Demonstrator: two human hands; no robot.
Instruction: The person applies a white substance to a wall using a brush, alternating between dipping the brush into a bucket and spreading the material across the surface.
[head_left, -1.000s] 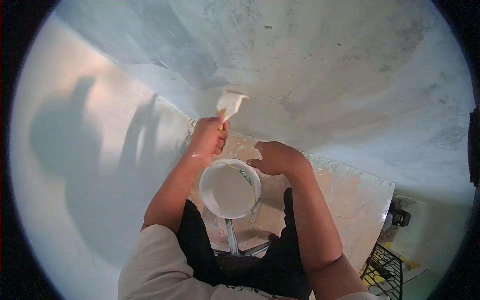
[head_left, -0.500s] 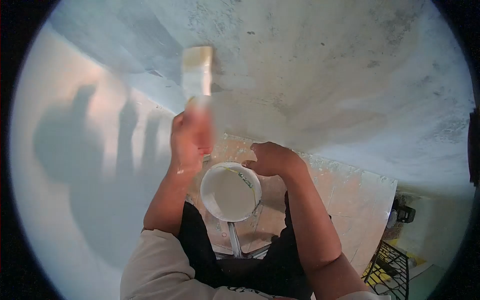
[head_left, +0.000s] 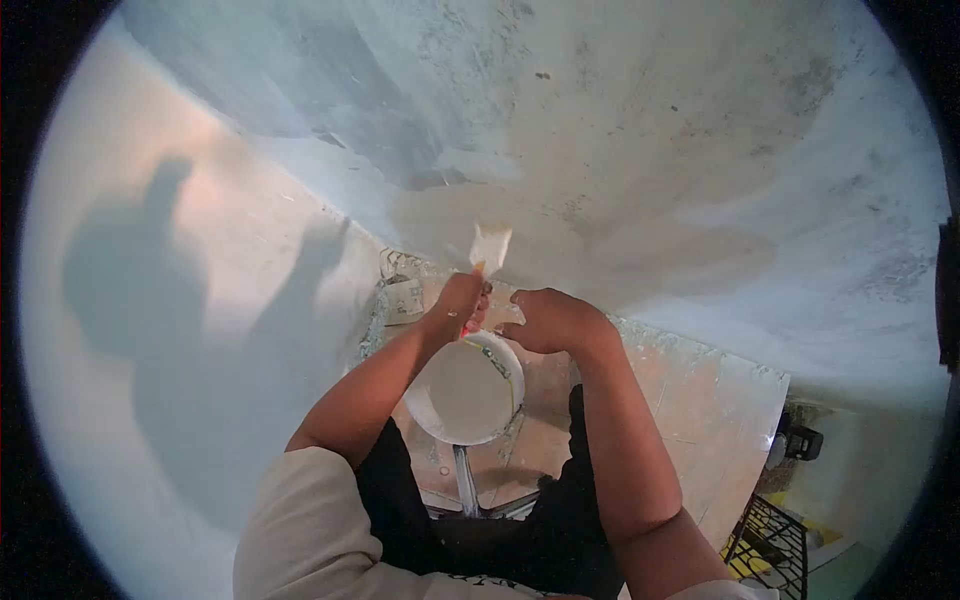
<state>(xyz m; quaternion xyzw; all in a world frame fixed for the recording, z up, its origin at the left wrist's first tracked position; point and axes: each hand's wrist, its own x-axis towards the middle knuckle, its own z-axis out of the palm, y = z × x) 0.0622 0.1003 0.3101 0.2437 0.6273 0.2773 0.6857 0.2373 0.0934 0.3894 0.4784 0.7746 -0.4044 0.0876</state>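
1. Clenched around the handle of a wide brush (head_left: 491, 247), the left hand (head_left: 464, 302) is maintaining a closed grip. The brush head is projecting beyond the knuckles, away from the person; the red lower end of the handle is showing below the fist, at the far side of the bucket opening as seen from above.

2. Pale bristles are facing the mottled wall (head_left: 640, 150). Whether they are touching it cannot be determined.

3. The right hand (head_left: 555, 321) is sitting just beside the left, its thumb and forefinger parted and no object showing in it. The thumb is reaching close to the rim of the white bucket (head_left: 419, 410); contact cannot be confirmed.

4. The bucket is standing between the forearms and holding a whitish material (head_left: 466, 392). A thin yellow-green strand (head_left: 495, 360) is running along its right-hand part.

5. A metal bar (head_left: 466, 485) is extending from near the bucket toward the person, between dark-clothed legs (head_left: 395, 480).

6. Tiled flooring (head_left: 690, 410), marked with pale residue along the wall's base, is spreading beneath.

7. The smooth side wall (head_left: 310, 400) is carrying shadows (head_left: 130, 270) at left. A black metal frame (head_left: 770, 550) is occupying the lower right.
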